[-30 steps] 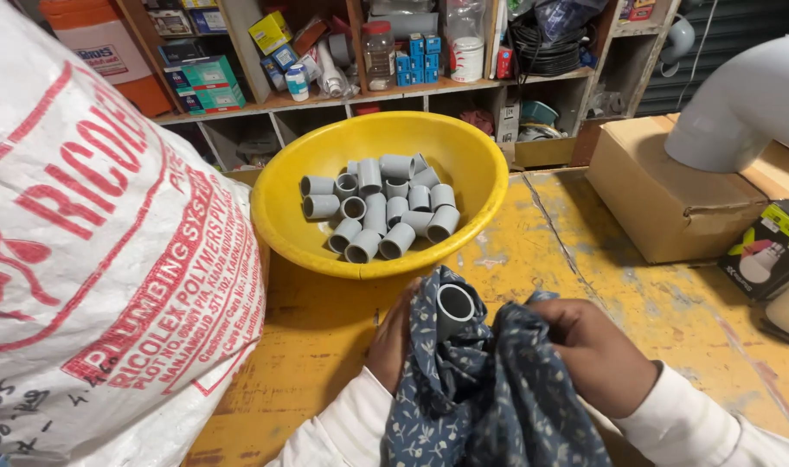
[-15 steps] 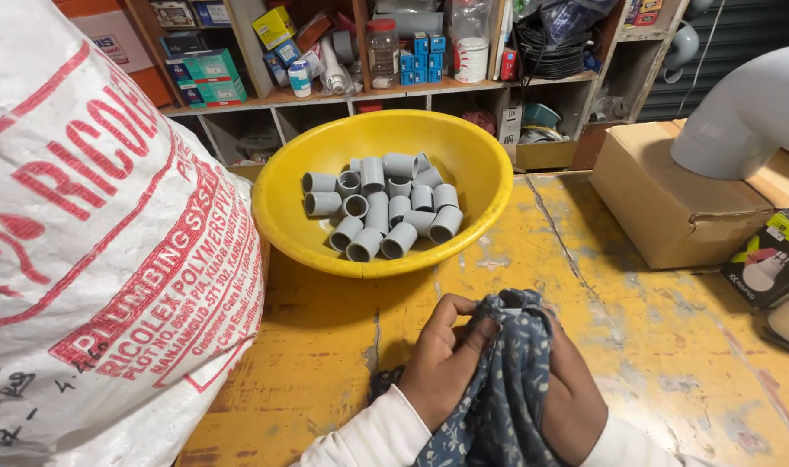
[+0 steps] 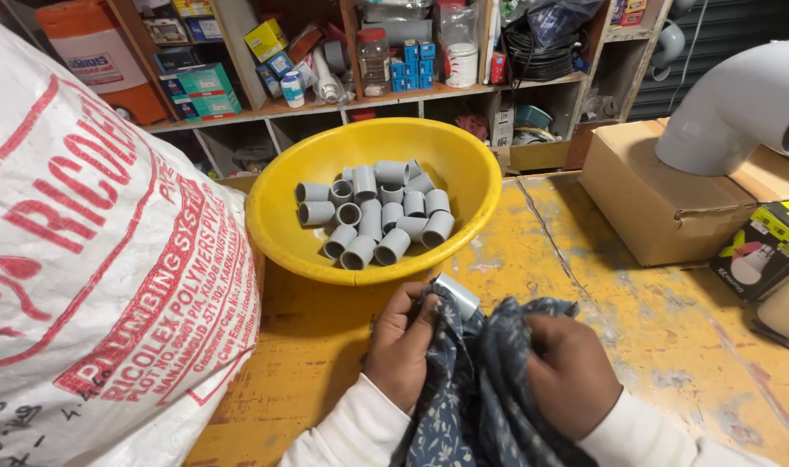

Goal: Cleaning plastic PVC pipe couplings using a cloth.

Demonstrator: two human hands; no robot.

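Head view: left hand (image 3: 400, 346) pinches grey pipe coupling (image 3: 458, 296) in cloth (image 3: 481, 380).

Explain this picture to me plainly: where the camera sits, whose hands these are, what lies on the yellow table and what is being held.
There is no machine here. The camera sits on a person's head and looks down at their own two hands. The left hand and right hand both hold a dark blue patterned cloth, and a short grey pipe fitting pokes out of it in the left hand's grip. On the worn yellow table stand a yellow basin full of similar grey fittings, a big white printed sack, a cardboard box and a large grey pipe elbow. Cluttered shelves are behind.
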